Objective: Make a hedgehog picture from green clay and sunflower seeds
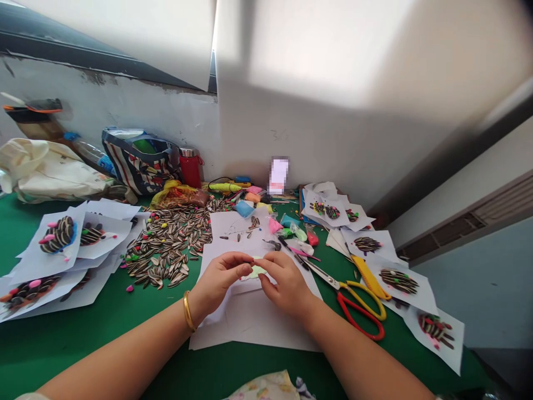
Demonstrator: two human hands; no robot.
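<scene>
While left hand and right hand meet at fingertips, thumbs and forefingers nearly closed, I cannot tell what, if anything, I pinch. Pale green patch shows between my hands, over white paper. Striped seeds heap beyond left hand; scissors lie beside right.

sheets: matt ppr, smth | scissors: mtl blades, glossy plstc hdls | bangle: shiny mtl | tote: matt cloth
</scene>
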